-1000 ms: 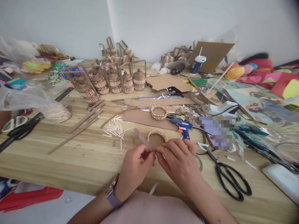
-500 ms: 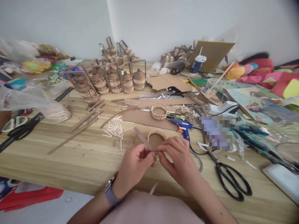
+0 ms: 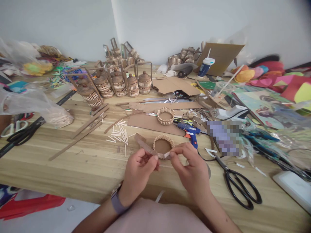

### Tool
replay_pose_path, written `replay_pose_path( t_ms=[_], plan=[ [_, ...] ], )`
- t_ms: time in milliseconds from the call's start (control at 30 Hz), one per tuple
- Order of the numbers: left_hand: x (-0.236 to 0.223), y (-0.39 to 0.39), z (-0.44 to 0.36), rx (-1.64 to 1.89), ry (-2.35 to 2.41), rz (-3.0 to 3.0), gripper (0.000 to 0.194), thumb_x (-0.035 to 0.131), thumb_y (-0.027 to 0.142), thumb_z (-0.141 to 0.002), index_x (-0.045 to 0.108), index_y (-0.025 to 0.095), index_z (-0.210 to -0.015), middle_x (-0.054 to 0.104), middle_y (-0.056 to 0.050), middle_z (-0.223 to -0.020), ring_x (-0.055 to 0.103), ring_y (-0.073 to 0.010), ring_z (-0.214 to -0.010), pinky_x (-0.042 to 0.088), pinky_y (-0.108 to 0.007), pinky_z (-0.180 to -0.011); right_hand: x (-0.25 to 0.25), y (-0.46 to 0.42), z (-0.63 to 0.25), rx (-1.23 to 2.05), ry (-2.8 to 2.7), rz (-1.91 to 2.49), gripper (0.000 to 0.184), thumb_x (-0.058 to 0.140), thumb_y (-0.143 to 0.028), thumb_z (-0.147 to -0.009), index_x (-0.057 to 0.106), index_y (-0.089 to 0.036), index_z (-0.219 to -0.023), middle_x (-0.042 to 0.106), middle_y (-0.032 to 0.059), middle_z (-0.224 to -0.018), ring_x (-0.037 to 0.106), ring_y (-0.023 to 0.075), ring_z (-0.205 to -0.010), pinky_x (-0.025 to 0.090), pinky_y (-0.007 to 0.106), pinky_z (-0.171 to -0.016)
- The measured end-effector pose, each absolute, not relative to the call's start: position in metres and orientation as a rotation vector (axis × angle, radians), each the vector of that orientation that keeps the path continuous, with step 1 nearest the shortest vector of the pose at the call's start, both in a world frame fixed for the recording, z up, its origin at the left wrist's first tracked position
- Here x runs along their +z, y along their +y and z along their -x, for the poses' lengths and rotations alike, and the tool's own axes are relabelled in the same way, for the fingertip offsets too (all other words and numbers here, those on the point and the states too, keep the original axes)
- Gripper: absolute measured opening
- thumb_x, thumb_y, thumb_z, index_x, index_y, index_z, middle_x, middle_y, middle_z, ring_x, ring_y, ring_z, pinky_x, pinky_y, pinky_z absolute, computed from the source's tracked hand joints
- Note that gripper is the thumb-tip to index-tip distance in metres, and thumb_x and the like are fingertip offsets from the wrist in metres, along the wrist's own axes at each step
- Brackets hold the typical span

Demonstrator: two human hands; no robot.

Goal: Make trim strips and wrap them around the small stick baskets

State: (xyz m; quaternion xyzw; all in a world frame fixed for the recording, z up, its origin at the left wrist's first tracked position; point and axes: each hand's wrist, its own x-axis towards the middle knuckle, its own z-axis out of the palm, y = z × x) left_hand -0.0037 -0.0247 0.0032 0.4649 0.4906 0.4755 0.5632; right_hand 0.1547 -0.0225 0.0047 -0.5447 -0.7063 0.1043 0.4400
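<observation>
My left hand (image 3: 139, 173) and my right hand (image 3: 190, 170) meet over the near edge of the wooden table (image 3: 73, 165). Both pinch a thin brown cardboard strip (image 3: 145, 147) that runs up and to the left from my fingers. My right fingertips hold a small white bit at the strip's near end. Just behind my hands a small round basket of short sticks (image 3: 163, 144) lies on the table. A second stick basket (image 3: 166, 116) rests on a brown cardboard sheet (image 3: 145, 122) farther back.
Short white sticks (image 3: 119, 134) lie scattered left of my hands. A blue glue gun (image 3: 190, 131) and black scissors (image 3: 239, 183) lie to the right. Finished lidded baskets (image 3: 116, 84) stand at the back. A plastic bag (image 3: 31, 103) and more scissors (image 3: 21, 134) sit at left.
My hands have lifted slightly and drawn a little apart. The strip now shows more between my fingers, with a white bit at its end.
</observation>
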Motion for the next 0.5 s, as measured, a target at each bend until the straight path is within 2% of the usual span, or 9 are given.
replay_pose_path(
  t_ms=[100,233,333,400,467,500],
  plan=[
    [0.000,-0.024,0.007,1.230,1.142,-1.008,0.016,0.062,0.029,-0.078,0.058,0.017,-0.068,0.066,0.000,-0.062,0.060,-0.0114,-0.052,0.049,-0.022,-0.055,0.000,-0.022,-0.174,0.242,-1.610,1.479,0.017,0.052,-0.027,-0.087,0.058,-0.024,-0.071,0.063,-0.0003,-0.069,0.058,0.0176,-0.065,0.042,0.030,-0.062],
    [-0.003,-0.023,0.013,1.299,1.124,-0.952,0.018,0.063,0.031,-0.079,0.059,0.016,-0.070,0.066,-0.001,-0.063,0.059,-0.0113,-0.052,0.048,-0.022,-0.054,-0.010,-0.030,-0.227,0.039,-1.443,1.760,0.019,0.053,-0.036,-0.086,0.060,-0.024,-0.073,0.066,0.0028,-0.070,0.059,0.0205,-0.064,0.038,0.032,-0.057],
    [-0.004,-0.022,0.016,1.323,1.120,-0.988,0.015,0.062,0.028,-0.080,0.060,0.017,-0.071,0.065,0.000,-0.063,0.058,-0.0108,-0.053,0.048,-0.022,-0.055,-0.016,-0.041,-0.271,-0.200,-1.525,2.011,0.034,0.047,-0.041,-0.091,0.062,-0.025,-0.065,0.065,0.0079,-0.066,0.059,0.0259,-0.066,0.034,0.039,-0.060],
    [-0.002,-0.023,0.016,1.348,1.124,-1.040,0.013,0.062,0.026,-0.081,0.060,0.017,-0.071,0.065,0.001,-0.062,0.058,-0.0107,-0.054,0.048,-0.021,-0.056,-0.018,-0.047,-0.290,-0.401,-1.536,2.153,0.027,0.050,-0.036,-0.089,0.063,-0.025,-0.068,0.065,0.0118,-0.071,0.060,0.0305,-0.072,0.032,0.043,-0.061],
    [0.002,-0.024,0.016,1.378,1.128,-1.111,0.012,0.061,0.023,-0.082,0.060,0.017,-0.071,0.064,0.001,-0.062,0.058,-0.0109,-0.055,0.048,-0.021,-0.057,-0.018,-0.052,-0.299,-0.578,-1.464,2.205,0.013,0.053,-0.027,-0.084,0.065,-0.024,-0.078,0.066,0.0156,-0.080,0.060,0.0352,-0.080,0.031,0.045,-0.062],
    [0.004,-0.024,0.016,1.389,1.130,-1.154,0.011,0.061,0.022,-0.082,0.061,0.018,-0.072,0.064,0.001,-0.062,0.058,-0.0112,-0.056,0.048,-0.021,-0.057,-0.017,-0.053,-0.300,-0.625,-1.428,2.195,0.012,0.052,-0.023,-0.082,0.065,-0.024,-0.083,0.066,0.0163,-0.082,0.060,0.0368,-0.084,0.032,0.046,-0.063]
  ],
)
